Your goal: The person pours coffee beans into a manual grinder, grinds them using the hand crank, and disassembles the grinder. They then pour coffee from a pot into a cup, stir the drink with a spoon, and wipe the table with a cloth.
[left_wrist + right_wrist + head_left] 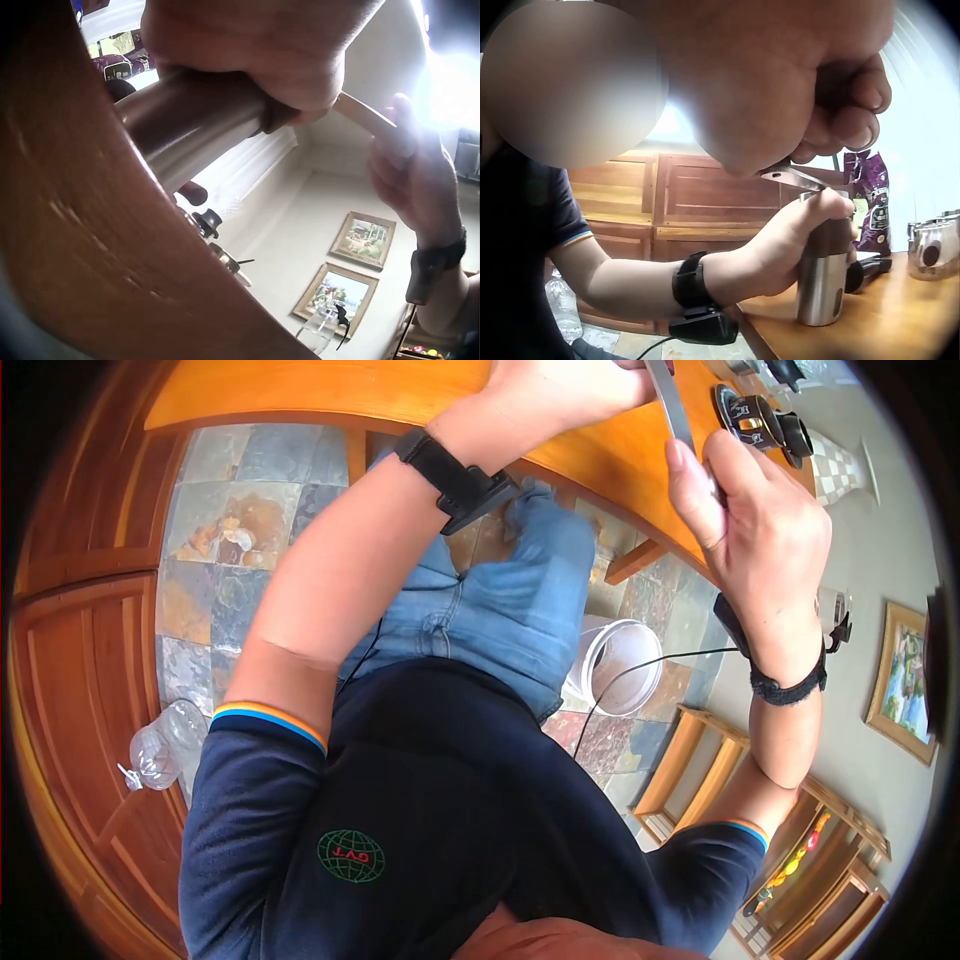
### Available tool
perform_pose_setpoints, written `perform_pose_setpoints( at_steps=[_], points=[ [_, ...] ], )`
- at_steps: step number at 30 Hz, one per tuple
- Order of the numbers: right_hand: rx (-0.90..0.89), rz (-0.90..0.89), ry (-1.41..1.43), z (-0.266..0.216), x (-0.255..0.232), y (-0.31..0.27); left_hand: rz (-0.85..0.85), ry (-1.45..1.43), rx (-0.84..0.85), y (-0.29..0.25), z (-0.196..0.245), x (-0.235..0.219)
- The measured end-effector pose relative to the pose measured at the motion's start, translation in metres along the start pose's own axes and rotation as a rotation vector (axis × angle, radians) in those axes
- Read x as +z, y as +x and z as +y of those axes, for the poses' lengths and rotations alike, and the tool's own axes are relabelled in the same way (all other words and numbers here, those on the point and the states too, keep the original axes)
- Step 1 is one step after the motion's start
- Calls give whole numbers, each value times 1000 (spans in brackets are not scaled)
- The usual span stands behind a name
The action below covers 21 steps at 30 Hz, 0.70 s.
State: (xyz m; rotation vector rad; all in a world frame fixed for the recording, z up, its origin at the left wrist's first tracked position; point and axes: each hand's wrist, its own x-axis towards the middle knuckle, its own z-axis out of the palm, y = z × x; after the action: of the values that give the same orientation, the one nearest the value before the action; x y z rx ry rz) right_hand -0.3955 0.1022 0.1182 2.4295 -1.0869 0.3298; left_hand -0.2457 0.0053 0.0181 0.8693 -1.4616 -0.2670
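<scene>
A hand coffee grinder [823, 289], a steel cylinder with a brown band, stands upright on the wooden table [780, 319]. My left hand [772, 251] grips it round the brown upper part, thumb up near the top. From its top a flat metal crank handle [672, 405] reaches out to my right hand [770, 510]. The right fingers curl round the crank's outer end, and the end itself is hidden in the hand. In the left wrist view the grinder's body [199, 124] passes under the left palm, with the crank arm beyond it.
A purple bag [871, 202] and a steel pitcher [932, 251] stand behind the grinder. A dark cup [752, 422] on a saucer sits near the table's far right. Below, on the tiled floor, are a white bin [625, 665] and a clear plastic bottle [165, 745].
</scene>
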Motion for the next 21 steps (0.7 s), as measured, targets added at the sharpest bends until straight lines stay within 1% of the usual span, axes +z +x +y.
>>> perform_pose_setpoints(
  at_steps=[2, 3, 6, 7, 9, 10, 12, 13, 17, 19, 20, 21],
  points=[
    [-31, 16, -3, -3, -2, 4, -76, -157, -102, 2, 4, -4],
    [-58, 17, 1, -4, -3, 5, -68, -155, -101, 3, 7, -8],
    [-122, 41, -7, -7, -2, 12, -222, -267, -352, 4, 23, -22],
    [-151, 63, -19, -9, -1, 15, -215, -267, -357, 4, 22, -23],
    [-162, 34, 21, -12, -3, 18, -266, -302, -441, 5, 22, -21],
    [-164, 10, 60, -14, -4, 19, -259, -300, -442, 6, 22, -23],
    [-182, 8, 79, -18, -4, 26, -323, -290, -454, 9, 27, -31],
    [-193, 3, 96, -20, -4, 29, -292, -263, -377, 6, 28, -35],
    [-212, -17, 106, -28, -2, 40, -321, -301, -412, 11, 23, -35],
    [-236, -26, 77, -31, -2, 48, -418, -404, -647, 18, 30, -38],
    [-241, -31, 76, -32, -1, 51, -413, -409, -650, 15, 41, -30],
    [-251, -26, 86, -33, 0, 55, -294, -115, -526, 7, 56, -16]
  ],
)
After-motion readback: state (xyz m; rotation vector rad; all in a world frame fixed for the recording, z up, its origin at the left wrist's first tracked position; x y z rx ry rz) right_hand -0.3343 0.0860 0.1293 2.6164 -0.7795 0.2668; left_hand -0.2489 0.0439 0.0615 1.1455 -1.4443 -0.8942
